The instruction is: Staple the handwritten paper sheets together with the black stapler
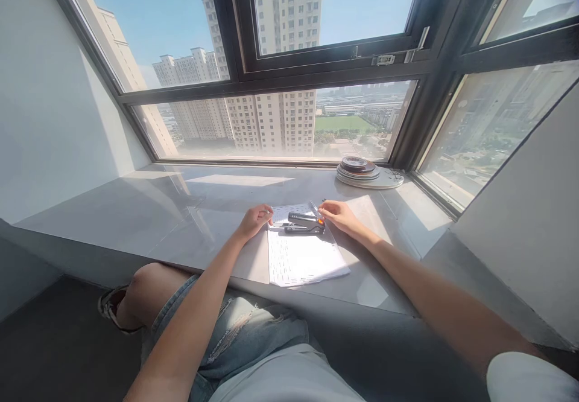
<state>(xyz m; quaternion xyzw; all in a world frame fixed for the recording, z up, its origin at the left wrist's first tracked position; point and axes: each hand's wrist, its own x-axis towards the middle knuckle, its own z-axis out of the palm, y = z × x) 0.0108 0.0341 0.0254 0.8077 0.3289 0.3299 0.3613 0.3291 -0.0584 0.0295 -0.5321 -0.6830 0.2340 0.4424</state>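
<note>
A black-and-grey stapler (306, 221) with an orange spot at its right end lies on a stack of printed paper sheets (307, 257). Its upper arm stands apart from its base at the left end. My left hand (256, 221) is just left of the stapler, over the paper's left edge, fingers pinched together; what they hold, if anything, is too small to make out. My right hand (338, 216) is at the stapler's right end, thumb and fingers closed by a thin silvery piece (313, 207). Whether that piece belongs to the stapler I cannot tell.
The paper lies on a glossy tiled window ledge (226, 209) with a front edge near my legs. A pile of round plates or discs (359, 175) stands at the back right by the window frame (400, 130). Walls bound the ledge at both sides.
</note>
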